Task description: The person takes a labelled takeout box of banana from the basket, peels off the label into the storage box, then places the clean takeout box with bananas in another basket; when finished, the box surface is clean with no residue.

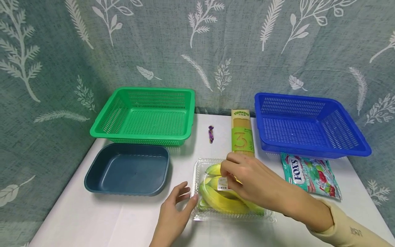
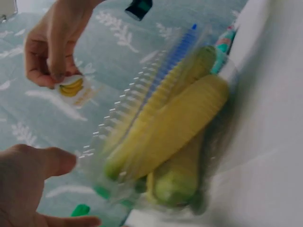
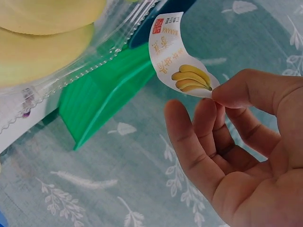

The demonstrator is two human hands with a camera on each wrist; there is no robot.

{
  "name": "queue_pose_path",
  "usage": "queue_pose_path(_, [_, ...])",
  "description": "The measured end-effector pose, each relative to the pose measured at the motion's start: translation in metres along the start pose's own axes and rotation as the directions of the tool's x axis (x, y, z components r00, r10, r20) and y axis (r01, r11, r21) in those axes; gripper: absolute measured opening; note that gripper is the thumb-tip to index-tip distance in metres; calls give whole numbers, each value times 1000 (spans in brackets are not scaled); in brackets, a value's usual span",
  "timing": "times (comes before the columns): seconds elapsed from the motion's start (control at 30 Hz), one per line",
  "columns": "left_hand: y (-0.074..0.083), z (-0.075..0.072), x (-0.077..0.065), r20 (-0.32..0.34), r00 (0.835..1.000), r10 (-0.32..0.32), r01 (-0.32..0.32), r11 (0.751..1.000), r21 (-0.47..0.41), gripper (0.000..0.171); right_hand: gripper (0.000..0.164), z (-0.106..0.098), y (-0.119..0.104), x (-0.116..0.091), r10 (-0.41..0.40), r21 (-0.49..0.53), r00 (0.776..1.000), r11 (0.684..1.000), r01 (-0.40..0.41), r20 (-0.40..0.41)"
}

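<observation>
White sticker [image 3: 173, 59], probably light and bendy: hold its edge. The right hand [image 1: 251, 175] pinches it over the banana box [image 1: 228, 216]; the left hand [image 1: 174, 211], loose and empty, is at the box's nine o'clock.

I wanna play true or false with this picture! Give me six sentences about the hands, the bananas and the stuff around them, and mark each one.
1. The right hand pinches a banana label. True.
2. The purple candy lies between the green basket and the pasta pack. True.
3. The left hand holds the pasta pack. False: it is beside the clear box.
4. The bananas sit in the green basket. False: they are in the clear box.
5. In the head view, the blue basket is right of the green basket. True.
6. The sweets bag is inside the blue basket. False: it lies in front of it.
</observation>
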State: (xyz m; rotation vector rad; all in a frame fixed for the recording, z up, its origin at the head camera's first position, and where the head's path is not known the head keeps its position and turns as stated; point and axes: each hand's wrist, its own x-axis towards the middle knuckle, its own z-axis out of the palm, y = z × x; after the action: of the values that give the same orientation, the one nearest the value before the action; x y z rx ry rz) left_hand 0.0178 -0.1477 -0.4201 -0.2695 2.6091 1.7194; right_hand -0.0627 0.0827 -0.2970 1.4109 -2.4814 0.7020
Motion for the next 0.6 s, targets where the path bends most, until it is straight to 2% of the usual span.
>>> queue_pose_path(0.2, [9,-25,-7,67,998,10,-11,1000,19,47,23,1,-2,8,3,22,1000,1000,-3,13])
queue_pose_path(0.3, [14,-42,-9,61,998,12,-14,999,29,39,22,2,-3,13,-3,33,1000,999,2,24])
queue_pose_path(0.37, [16,-55,-9,25,1000,19,-20,998,52,35,22,3,-3,17,-9,38,999,999,7,35])
queue_pose_path(0.47, [15,-77,-8,-68,997,48,-42,995,86,30,22,4,-4,23,-17,45,999,999,15,48])
queue_pose_path(0.53, [12,-93,-6,-151,985,79,-62,991,117,28,22,6,-4,27,-22,61,998,998,19,57])
queue_pose_path(0.6, [9,-107,-5,-247,964,103,-67,987,148,26,22,6,-3,31,-26,81,997,997,20,67])
